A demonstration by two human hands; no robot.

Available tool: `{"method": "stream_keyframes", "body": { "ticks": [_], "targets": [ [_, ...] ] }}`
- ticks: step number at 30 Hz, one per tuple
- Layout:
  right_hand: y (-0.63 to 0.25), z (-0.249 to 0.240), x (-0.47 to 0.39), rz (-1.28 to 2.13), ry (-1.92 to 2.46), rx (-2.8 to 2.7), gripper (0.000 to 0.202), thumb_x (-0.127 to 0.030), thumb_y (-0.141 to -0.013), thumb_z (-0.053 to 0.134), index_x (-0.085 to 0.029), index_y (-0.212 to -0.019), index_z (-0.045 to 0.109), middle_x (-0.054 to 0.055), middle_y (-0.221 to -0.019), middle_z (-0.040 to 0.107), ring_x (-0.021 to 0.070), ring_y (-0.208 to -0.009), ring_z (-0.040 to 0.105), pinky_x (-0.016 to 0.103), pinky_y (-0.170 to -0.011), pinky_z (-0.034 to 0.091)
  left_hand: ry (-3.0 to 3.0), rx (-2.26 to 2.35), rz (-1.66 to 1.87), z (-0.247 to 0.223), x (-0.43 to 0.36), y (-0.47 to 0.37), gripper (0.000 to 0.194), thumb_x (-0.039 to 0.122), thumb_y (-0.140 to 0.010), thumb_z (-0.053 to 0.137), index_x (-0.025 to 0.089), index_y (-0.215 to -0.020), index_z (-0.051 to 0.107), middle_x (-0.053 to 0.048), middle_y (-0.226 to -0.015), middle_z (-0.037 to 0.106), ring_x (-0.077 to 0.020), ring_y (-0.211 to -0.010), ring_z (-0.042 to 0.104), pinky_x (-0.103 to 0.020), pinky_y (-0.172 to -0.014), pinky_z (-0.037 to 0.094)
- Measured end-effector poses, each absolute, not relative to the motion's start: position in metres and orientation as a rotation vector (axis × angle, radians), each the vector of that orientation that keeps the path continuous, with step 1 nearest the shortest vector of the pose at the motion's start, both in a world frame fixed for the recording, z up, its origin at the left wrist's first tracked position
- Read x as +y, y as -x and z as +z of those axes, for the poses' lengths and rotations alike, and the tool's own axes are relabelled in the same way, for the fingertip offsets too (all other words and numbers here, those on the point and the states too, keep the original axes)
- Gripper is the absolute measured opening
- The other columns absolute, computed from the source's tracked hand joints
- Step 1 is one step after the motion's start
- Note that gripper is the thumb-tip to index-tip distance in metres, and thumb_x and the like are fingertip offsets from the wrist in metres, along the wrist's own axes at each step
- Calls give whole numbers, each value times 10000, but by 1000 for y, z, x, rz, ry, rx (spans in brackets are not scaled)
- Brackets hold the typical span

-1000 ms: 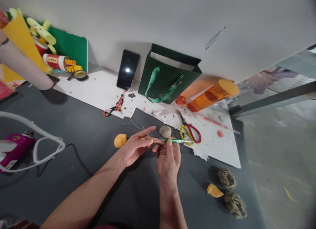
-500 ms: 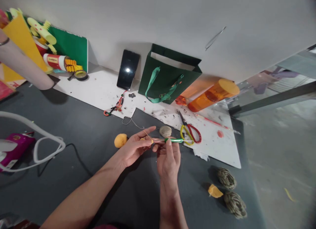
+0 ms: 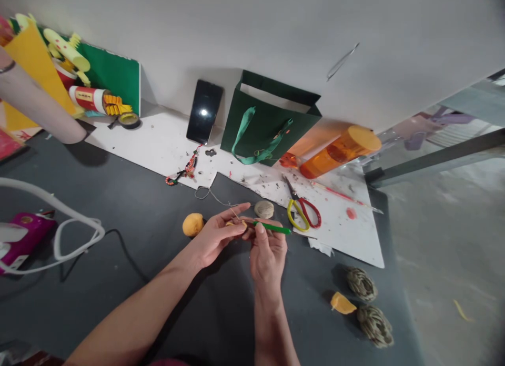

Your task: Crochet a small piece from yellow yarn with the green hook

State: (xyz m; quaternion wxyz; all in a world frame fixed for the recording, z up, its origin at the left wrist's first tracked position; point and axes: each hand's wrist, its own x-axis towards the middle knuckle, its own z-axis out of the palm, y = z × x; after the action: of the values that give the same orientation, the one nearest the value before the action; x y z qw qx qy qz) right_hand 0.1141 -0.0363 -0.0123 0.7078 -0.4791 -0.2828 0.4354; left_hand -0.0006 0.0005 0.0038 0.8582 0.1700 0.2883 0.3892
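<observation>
1. Two bare hands are positioned close together above the dark grey table (image 3: 315, 334).
2. Left hand (image 3: 215, 237): thumb and fingers are pinched on a small yellow piece (image 3: 242, 225); the index finger is extended, with a thin thread (image 3: 215, 196) at it.
3. Right hand (image 3: 268, 253): thumb and fingers are clamped on a slender green tool (image 3: 274, 228), its inner end directed toward the yellow piece. Contact between tool and piece cannot be determined.
4. Thread: runs from the left hand to a loose loop near the edge of the white board (image 3: 339, 242).
5. Yellow ball (image 3: 193, 225): on the table, just beside the left hand.
6. Beige ball (image 3: 264, 209): just beyond the right hand's fingers.
7. Scissors (image 3: 303, 212): red and yellow handles, near the tool's outer end, blades directed away from the person.
8. Near right side: an orange-yellow scrap (image 3: 343, 303) lies beside two grey-green yarn bundles (image 3: 375, 325).
9. Rear: a dark phone (image 3: 204, 112) leans against the wall (image 3: 173, 34), left of a green paper bag (image 3: 260, 116).
</observation>
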Motion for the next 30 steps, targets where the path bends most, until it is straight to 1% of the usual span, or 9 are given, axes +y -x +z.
{"method": "stream_keyframes", "body": {
  "ticks": [4, 11, 17, 22, 24, 27, 30],
  "targets": [
    [-115, -14, -37, 940, 1104, -674, 195, -390, -859, 781, -223, -878, 683, -17, -710, 750, 123, -518, 603, 265, -527, 465, -363, 628, 839, 5, 0, 0, 539, 222, -652, 941, 222, -1171, 793, -3, -805, 741, -96, -670, 559, -298, -785, 404],
    [-116, -17, -39, 910, 1151, -676, 208, -390, -862, 779, -214, -896, 673, -11, -745, 754, 124, -524, 617, 285, -572, 522, -368, 664, 858, 6, 0, -1, 552, 230, -638, 952, 220, -1165, 793, -6, -806, 752, -93, -676, 581, -281, -785, 421],
    [-116, -17, -40, 881, 1175, -654, 206, -379, -872, 771, -209, -913, 662, 3, -789, 771, 130, -535, 632, 291, -572, 521, -360, 678, 855, 7, 0, 0, 571, 262, -639, 954, 219, -1183, 786, -30, -888, 775, -106, -711, 603, -284, -782, 425],
    [-118, -18, -40, 816, 1247, -805, 159, -357, -907, 732, -199, -906, 726, 20, -795, 789, 133, -540, 640, 295, -579, 535, -354, 692, 872, 7, 0, 0, 569, 216, -623, 963, 199, -1166, 793, 6, -767, 720, -92, -680, 580, -279, -781, 426],
    [-117, -18, -41, 722, 1311, -890, 128, -332, -896, 744, -204, -904, 758, 33, -837, 808, 144, -586, 674, 297, -600, 553, -345, 709, 898, 6, 0, 0, 558, 197, -616, 964, 188, -1149, 797, 28, -710, 678, -91, -680, 574, -272, -767, 426],
    [-114, -19, -43, 586, 1367, -971, 76, -286, -878, 762, -223, -906, 795, 44, -892, 826, 176, -720, 732, 308, -673, 586, -324, 724, 938, 4, 0, -1, 570, 174, -620, 959, 184, -1163, 788, 49, -672, 639, -87, -673, 573, -265, -754, 428],
    [-110, -17, -44, 564, 1338, -918, 54, -266, -867, 773, -227, -891, 803, 47, -889, 828, 181, -726, 730, 314, -664, 591, -288, 713, 928, 3, -1, -2, 611, 165, -623, 958, 184, -1205, 770, 46, -690, 650, -87, -678, 587, -265, -760, 431]
  ]
}}
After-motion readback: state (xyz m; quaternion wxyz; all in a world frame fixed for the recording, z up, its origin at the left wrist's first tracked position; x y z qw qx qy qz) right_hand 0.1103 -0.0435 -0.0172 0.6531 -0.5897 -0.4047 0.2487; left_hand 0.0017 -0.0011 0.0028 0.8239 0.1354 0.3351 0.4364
